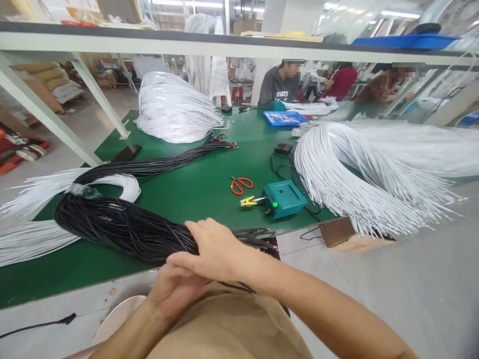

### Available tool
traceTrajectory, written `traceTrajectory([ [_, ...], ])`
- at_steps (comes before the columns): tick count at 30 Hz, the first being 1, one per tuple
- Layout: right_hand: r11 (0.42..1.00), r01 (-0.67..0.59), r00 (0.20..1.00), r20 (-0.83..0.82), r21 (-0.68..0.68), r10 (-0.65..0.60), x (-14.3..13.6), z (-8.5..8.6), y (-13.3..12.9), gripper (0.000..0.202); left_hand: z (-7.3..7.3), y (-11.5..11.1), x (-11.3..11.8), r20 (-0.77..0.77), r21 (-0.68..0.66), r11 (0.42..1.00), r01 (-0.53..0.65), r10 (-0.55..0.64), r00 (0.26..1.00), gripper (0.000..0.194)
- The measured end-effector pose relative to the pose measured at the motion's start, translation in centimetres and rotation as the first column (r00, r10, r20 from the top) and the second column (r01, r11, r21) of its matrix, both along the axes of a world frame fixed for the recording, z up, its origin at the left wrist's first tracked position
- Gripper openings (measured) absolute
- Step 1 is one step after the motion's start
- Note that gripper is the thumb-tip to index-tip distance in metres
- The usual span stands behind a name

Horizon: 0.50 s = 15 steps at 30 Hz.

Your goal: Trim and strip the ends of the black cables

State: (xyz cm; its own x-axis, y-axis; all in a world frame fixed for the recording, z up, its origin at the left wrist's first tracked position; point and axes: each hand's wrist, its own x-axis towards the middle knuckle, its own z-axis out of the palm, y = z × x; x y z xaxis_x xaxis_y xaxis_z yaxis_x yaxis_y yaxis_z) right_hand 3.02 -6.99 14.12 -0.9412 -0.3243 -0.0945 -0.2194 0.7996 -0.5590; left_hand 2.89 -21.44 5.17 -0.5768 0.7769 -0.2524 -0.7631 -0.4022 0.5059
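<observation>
A thick bundle of black cables [123,229] lies folded along the green table's front left, bound near its bend with clear wrap. My right hand [217,249] reaches over the bundle near its front end, fingers wrapped round it. Below it, my left hand [177,286] is at the near edge of the same bundle, fingers curled and partly hidden under my right hand. Cable ends with reddish tips stick out to the right of my hands. Red-handled pliers [241,185] and a teal device [285,198] with a yellow clip stand beyond them.
White cable bundles lie at the back left [175,107], at the left [33,239] and on the right [359,174]. A blue tray [286,118] sits farther back. A shelf [209,47] crosses above the green table [202,182]. Several people sit behind.
</observation>
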Motion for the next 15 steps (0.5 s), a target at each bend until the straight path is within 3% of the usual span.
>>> traceTrajectory([
  [4, 0.984, -0.099, 0.95, -0.28, 0.146, 0.137, -2.4, 4.4, 1.7, 0.064, 3.8, 1.8, -4.5, -0.017, 0.025, 0.936, -0.351, 0.351, 0.936, 0.027],
  [6, 0.951, -0.103, 0.893, -0.394, 0.292, 0.217, -4.3, 6.2, 2.9, 0.069, 6.2, 3.3, -7.1, -0.052, 0.046, 0.894, -0.445, 0.447, 0.893, 0.03],
  [11, 0.796, 0.074, 0.859, -0.444, 0.601, 0.255, -11.0, 9.3, 6.1, 0.094, 11.2, 7.3, -14.7, -0.156, 0.223, 0.875, -0.43, 0.467, 0.87, 0.027],
  [15, 0.721, 0.06, 0.92, -0.319, 0.691, 0.228, -17.4, 10.3, 8.1, 0.077, 12.9, 11.1, -21.6, -0.03, 0.166, 0.865, -0.473, 0.484, 0.875, 0.019],
])
